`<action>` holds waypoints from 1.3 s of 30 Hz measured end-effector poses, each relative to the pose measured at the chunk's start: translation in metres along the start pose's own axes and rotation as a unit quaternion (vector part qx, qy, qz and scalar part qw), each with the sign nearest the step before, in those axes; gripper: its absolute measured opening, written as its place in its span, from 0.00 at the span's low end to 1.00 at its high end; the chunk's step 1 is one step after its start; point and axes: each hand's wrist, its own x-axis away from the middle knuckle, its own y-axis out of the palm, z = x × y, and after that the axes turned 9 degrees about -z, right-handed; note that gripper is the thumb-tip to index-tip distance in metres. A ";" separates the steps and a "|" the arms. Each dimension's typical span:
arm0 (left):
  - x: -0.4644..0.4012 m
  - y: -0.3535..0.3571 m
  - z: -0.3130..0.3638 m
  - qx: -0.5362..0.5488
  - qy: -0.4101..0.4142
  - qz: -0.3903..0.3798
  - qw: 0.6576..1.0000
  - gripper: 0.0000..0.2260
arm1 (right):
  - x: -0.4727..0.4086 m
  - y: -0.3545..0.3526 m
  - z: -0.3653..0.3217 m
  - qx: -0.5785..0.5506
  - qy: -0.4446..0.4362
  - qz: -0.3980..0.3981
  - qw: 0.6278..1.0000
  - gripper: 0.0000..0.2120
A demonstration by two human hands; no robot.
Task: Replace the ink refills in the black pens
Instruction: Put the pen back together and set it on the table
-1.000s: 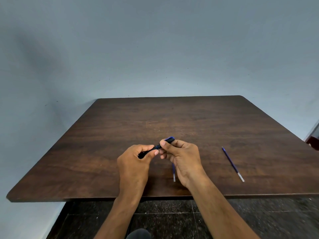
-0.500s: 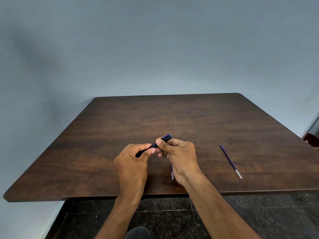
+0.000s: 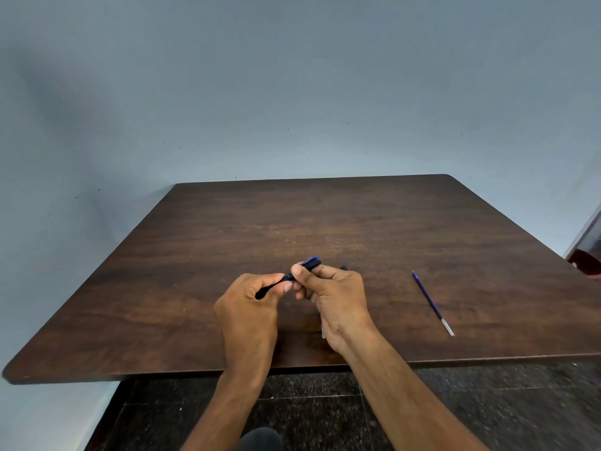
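Both hands hold one black pen (image 3: 287,278) above the worktop (image 3: 201,255), near the middle of its near edge. The left hand (image 3: 248,309) has its fingers curled round the pen's lower, tapered half, thumb pressed along the barrel; the tip end shows only as a dark sliver poking out under the knuckles. The right hand (image 3: 336,296) pinches the upper half between thumb and curled fingers, and the pen's top end, black with a blue part, sticks out past them toward the far edge. Most of the barrel is covered by the two grips, so whether its halves are joined or apart at the middle cannot be made out; a small blue band shows just where the two thumbs meet.

Under the right hand, a second thin refill (image 3: 323,330) lies on the worktop, nearly all of it hidden by the palm and wrist; only a short pale end shows beside the wrist, close to the near edge. A small dark shape behind the right knuckles is too hidden to identify.

A blue ink refill (image 3: 431,301) lies alone toward the right edge, well apart from the hands, its clear end pointing to the near edge.

The worktop's right corners are cut off by the frame. A reddish object (image 3: 585,262) at the right border is also cut off.
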 end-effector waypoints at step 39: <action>-0.037 -0.070 -0.026 -0.170 -0.229 -0.093 0.954 0.08 | 0.000 0.041 0.005 0.139 0.062 -0.068 0.986 0.03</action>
